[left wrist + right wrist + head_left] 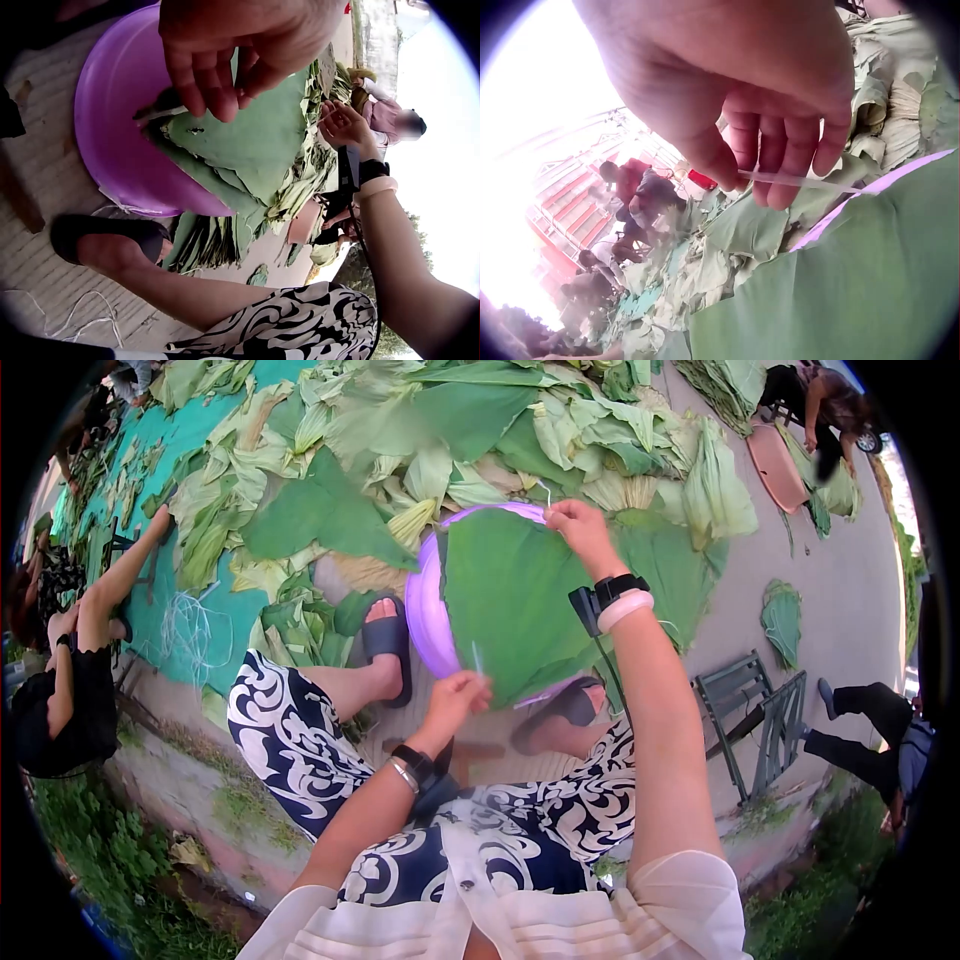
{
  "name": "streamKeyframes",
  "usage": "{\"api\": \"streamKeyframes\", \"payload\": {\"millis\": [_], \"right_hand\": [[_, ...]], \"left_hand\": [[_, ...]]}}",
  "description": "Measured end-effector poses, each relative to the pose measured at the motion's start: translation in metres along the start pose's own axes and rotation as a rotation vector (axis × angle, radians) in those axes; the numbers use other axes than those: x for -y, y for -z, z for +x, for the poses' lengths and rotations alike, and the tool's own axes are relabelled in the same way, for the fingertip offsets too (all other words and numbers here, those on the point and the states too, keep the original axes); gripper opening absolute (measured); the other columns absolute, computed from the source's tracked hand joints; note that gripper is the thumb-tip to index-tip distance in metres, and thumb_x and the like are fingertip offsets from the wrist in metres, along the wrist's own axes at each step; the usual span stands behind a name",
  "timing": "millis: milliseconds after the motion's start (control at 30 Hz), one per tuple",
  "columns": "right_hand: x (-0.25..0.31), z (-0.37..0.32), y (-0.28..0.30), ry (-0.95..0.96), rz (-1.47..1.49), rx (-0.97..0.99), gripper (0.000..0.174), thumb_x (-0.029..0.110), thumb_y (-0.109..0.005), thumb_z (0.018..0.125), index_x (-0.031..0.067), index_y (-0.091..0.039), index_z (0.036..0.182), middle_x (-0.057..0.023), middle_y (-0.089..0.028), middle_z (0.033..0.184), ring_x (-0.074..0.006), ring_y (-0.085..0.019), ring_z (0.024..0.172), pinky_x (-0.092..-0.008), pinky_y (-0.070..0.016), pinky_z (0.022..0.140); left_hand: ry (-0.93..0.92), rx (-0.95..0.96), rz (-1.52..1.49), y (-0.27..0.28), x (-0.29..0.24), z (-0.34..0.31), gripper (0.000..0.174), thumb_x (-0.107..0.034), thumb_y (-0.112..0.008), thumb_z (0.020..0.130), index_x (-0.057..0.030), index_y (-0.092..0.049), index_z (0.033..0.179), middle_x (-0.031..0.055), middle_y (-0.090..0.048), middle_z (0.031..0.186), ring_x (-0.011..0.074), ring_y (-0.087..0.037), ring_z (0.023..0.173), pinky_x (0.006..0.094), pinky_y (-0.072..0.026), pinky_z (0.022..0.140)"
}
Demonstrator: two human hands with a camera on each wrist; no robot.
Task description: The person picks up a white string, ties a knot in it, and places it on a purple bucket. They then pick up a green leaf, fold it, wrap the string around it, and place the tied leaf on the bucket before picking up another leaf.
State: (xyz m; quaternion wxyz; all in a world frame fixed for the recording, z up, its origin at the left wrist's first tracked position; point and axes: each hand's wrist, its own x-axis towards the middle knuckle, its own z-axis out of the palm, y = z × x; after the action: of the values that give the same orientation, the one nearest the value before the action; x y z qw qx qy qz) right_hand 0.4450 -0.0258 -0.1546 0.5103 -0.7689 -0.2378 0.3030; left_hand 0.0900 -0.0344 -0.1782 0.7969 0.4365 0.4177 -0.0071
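Note:
A stack of large green leaves [515, 595] lies across a purple basin [428, 610] between the person's feet. Above the basin's far rim the right hand [585, 535] pinches a thin white strip [802, 180] between thumb and fingers, seen closely in the right wrist view. The left hand [456, 705] is over the basin's near left side, its fingers bent with the tips close together. A pale strip [163, 113] shows by those fingertips in the left wrist view; whether they grip it is unclear.
Piles of leaves [400, 420] spread beyond the basin, partly over a green sheet [180, 615] holding tangled white string [197, 635]. A folding chair [750, 710] stands at the right, near a pink tub [777, 468]. Other people sit at both sides.

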Motion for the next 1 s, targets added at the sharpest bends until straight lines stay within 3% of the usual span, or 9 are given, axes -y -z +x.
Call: {"api": "streamKeyframes", "payload": {"millis": [67,100,200,333,400,467,533,633,1000], "right_hand": [[-0.002,-0.02,-0.008,0.11,-0.129,0.045,0.019,0.018,-0.069,0.082,0.0011,-0.068,0.091,-0.0045,-0.069,0.081,-0.0132,-0.062,0.076,-0.029,-0.0484,0.07],[-0.002,-0.031,-0.01,0.181,-0.207,0.077,0.019,0.019,-0.069,0.081,0.0026,-0.069,0.091,-0.0097,-0.07,0.081,-0.0192,-0.065,0.075,-0.0319,-0.05,0.07],[0.002,-0.065,-0.015,0.222,-0.455,0.119,0.019,0.02,-0.069,0.08,0.004,-0.069,0.091,-0.0134,-0.07,0.083,-0.0245,-0.067,0.074,-0.0353,-0.0512,0.07],[0.006,-0.102,-0.02,0.217,-0.49,0.121,0.018,0.021,-0.067,0.08,0.0052,-0.069,0.089,-0.0141,-0.069,0.084,-0.0296,-0.067,0.077,-0.0384,-0.0517,0.071],[0.01,-0.116,-0.022,0.248,-0.49,0.124,0.017,0.021,-0.066,0.081,0.0053,-0.069,0.087,-0.0146,-0.068,0.083,-0.0325,-0.066,0.078,-0.0395,-0.0517,0.071],[0.011,-0.124,-0.027,0.281,-0.543,0.111,0.014,0.02,-0.068,0.08,0.0067,-0.069,0.085,-0.0127,-0.068,0.081,-0.0304,-0.066,0.076,-0.039,-0.0523,0.07],[-0.013,-0.12,-0.034,0.291,-0.535,0.114,0.013,0.018,-0.071,0.079,0.0067,-0.069,0.085,-0.0121,-0.068,0.08,-0.0261,-0.067,0.073,-0.0373,-0.0527,0.069],[-0.019,-0.123,-0.038,0.316,-0.462,0.134,0.016,0.017,-0.072,0.079,0.0038,-0.07,0.087,-0.0122,-0.068,0.075,-0.0238,-0.067,0.069,-0.0347,-0.0525,0.067],[-0.017,-0.129,-0.027,0.285,-0.347,0.203,0.016,0.017,-0.071,0.08,0.0027,-0.072,0.088,-0.0115,-0.07,0.073,-0.0207,-0.068,0.067,-0.0333,-0.0529,0.066]], "left_hand": [[-0.037,-0.022,0.03,-0.001,-0.004,-0.002,0.021,-0.022,-0.061,0.094,-0.0024,-0.067,0.099,0.0018,-0.065,0.078,0.0082,-0.059,0.064,0.0223,-0.0472,0.06],[-0.053,-0.035,0.045,-0.001,-0.005,-0.003,0.021,-0.022,-0.062,0.094,-0.0024,-0.068,0.098,0.0008,-0.064,0.076,0.0073,-0.057,0.062,0.0214,-0.0458,0.059],[-0.15,-0.077,0.12,0.0,-0.008,-0.004,0.02,-0.022,-0.063,0.093,-0.0025,-0.069,0.097,-0.0014,-0.061,0.072,0.0052,-0.053,0.06,0.0197,-0.043,0.056],[-0.325,-0.132,0.27,0.001,0.002,-0.001,0.021,-0.022,-0.063,0.093,-0.0022,-0.069,0.097,-0.003,-0.06,0.071,0.0049,-0.053,0.061,0.0201,-0.0422,0.056],[-0.263,-0.111,0.226,-0.007,-0.018,-0.018,0.022,-0.024,-0.064,0.092,-0.0024,-0.069,0.097,-0.0031,-0.06,0.071,0.0058,-0.055,0.062,0.0214,-0.0426,0.055],[-0.31,-0.084,0.238,-0.006,-0.003,-0.009,0.022,-0.025,-0.061,0.092,-0.0039,-0.068,0.094,0.0017,-0.062,0.069,0.0087,-0.055,0.056,0.0263,-0.0424,0.049],[-0.205,-0.037,0.173,-0.008,-0.011,-0.013,0.022,-0.027,-0.059,0.094,-0.0069,-0.067,0.092,0.0,-0.062,0.069,0.0055,-0.055,0.054,0.024,-0.0391,0.041],[-0.238,-0.035,0.144,-0.012,-0.015,-0.01,0.018,-0.023,-0.059,0.094,-0.0056,-0.066,0.095,-0.0012,-0.063,0.076,0.0066,-0.059,0.06,0.0222,-0.0415,0.048],[-0.364,-0.118,0.172,-0.037,-0.039,-0.026,0.021,-0.022,-0.058,0.094,-0.0019,-0.064,0.094,0.0005,-0.062,0.075,0.009,-0.057,0.06,0.0251,-0.0441,0.054]]}}
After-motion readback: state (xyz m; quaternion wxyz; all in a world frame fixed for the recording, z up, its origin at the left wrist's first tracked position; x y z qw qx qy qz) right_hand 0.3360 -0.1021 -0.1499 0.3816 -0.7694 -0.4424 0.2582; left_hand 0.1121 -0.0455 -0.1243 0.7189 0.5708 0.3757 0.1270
